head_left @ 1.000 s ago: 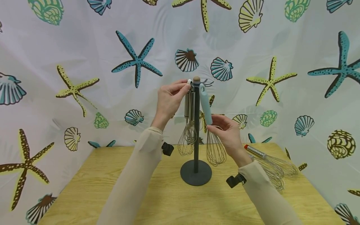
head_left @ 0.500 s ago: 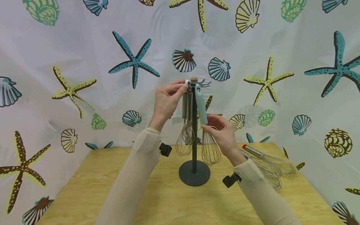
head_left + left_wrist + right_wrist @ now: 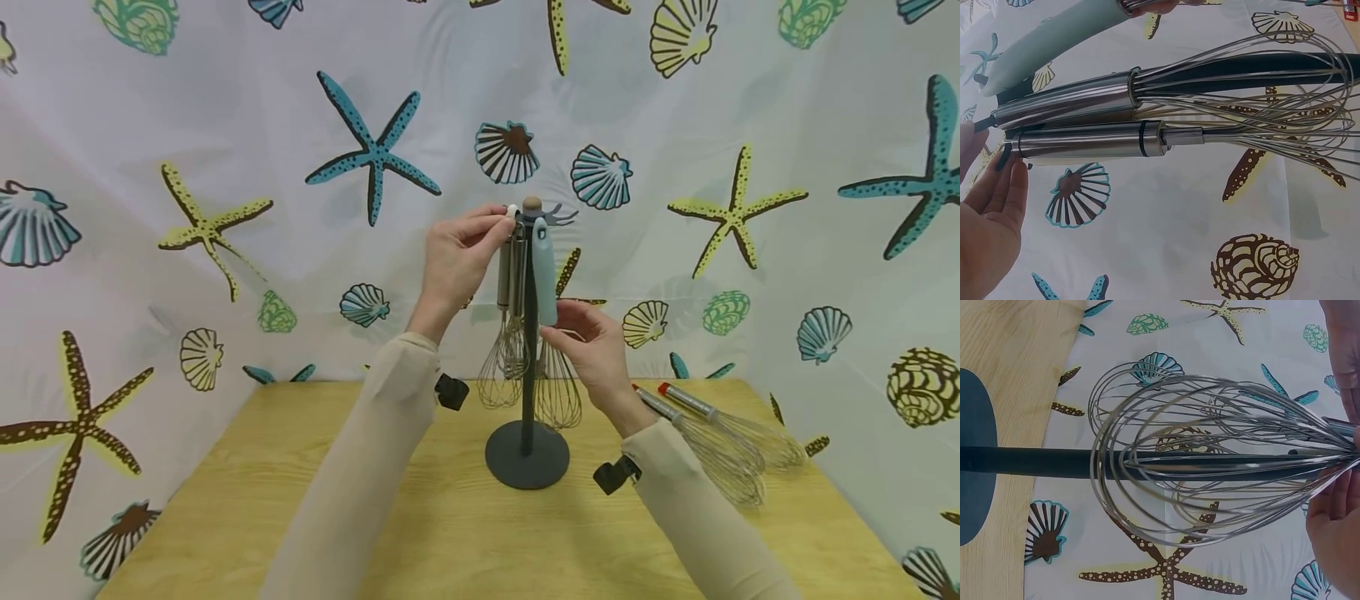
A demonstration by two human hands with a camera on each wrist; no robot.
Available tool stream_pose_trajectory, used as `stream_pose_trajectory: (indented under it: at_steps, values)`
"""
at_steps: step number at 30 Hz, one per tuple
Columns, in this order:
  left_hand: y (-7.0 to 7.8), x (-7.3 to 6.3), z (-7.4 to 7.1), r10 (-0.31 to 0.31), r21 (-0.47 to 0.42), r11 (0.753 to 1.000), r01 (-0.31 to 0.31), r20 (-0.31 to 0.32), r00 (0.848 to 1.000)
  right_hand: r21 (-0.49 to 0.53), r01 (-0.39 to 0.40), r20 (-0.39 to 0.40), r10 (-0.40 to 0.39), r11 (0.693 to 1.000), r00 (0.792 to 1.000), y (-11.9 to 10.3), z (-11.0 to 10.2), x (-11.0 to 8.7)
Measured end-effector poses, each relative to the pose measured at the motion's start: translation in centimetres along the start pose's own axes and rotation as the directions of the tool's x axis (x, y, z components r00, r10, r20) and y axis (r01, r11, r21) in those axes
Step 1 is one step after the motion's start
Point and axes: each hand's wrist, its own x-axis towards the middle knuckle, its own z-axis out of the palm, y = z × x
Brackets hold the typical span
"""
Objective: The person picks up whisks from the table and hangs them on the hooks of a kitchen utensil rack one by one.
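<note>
A dark upright stand (image 3: 527,462) with curved hooks at its top holds several hanging whisks. My left hand (image 3: 461,254) pinches at a hook at the top left of the stand, beside a small white tip. Two steel-handled whisks (image 3: 1079,100) hang just below those fingers. My right hand (image 3: 596,346) pinches the lower end of a whisk with a light blue handle (image 3: 544,275), close to the right side of the pole. The blue handle stands nearly upright, its holed end up by the hooks. Its wire loops (image 3: 1166,534) hang below the right hand and overlap the pole.
Two more whisks (image 3: 693,404) with red-tipped metal handles lie on the right of the wooden table (image 3: 315,500). Behind the table hangs a white cloth (image 3: 247,100) printed with shells and starfish. Bare hooks (image 3: 562,215) stick out at the top right of the stand.
My right hand has brought the blue-handled whisk left towards the pole, and its handle has gone from tilted to nearly upright. The left hand stays at the top of the stand.
</note>
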Motion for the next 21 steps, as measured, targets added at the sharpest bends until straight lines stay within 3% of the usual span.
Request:
stream_pose_trajectory:
  at_steps: [12, 21]
  values:
    - [0.3, 0.2, -0.1, -0.015, 0.010, 1.000, 0.015, 0.017, 1.000, -0.028, 0.032, 0.021, -0.032, 0.999, 0.999, 0.6, 0.7, 0.2]
    - [0.1, 0.1, -0.2, 0.007, 0.003, 1.000, -0.007, 0.021, 1.000, -0.039, 0.022, 0.039, -0.020, 0.999, 0.999, 1.1, 0.5, 0.5]
